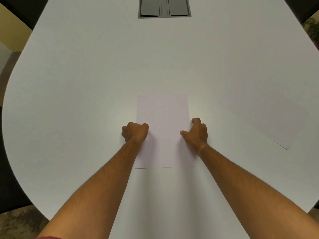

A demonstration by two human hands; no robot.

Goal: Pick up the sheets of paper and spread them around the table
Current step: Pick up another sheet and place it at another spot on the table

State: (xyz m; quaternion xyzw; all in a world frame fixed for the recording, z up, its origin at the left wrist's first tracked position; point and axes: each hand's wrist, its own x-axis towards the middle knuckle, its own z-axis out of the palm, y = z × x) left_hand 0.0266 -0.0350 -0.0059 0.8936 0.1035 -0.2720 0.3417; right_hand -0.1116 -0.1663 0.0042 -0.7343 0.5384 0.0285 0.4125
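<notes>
A broad white table (pixel 86 75) with a rounded near end fills almost the whole view, its top smooth and matte. Set into the far middle of it is a grey recessed hatch (pixel 164 7) with two closed flaps side by side and a narrow strip between them; whatever lies under the flaps is hidden. Past the table's left edge a yellowish wall (pixel 12 28) shows, and low at the near left a patch of mottled brown carpet (pixel 19 223). At the far right edge some green leaves of a plant (pixel 312 28) show. Dark shapes at both far corners are too dim to identify.

A stack of white paper (pixel 163 118) lies flat in the middle of the table, upright to the viewer, its near edge casting a thin dark line. How many sheets are in it cannot be told. A single sheet (pixel 269 118) lies flat well to the right, turned at an angle, nearly matching the tabletop in colour.

The left hand (pixel 135 132) rests curled almost into a fist at the stack's left edge, fingers tucked under and thumb on top of the paper, seeming to pinch the edge. The right hand (pixel 196 131) sits at the right edge, fingers bent over the border and thumb pressed on the sheet's face, in a loose pinch. Both forearms reach in from the near side, bare.
</notes>
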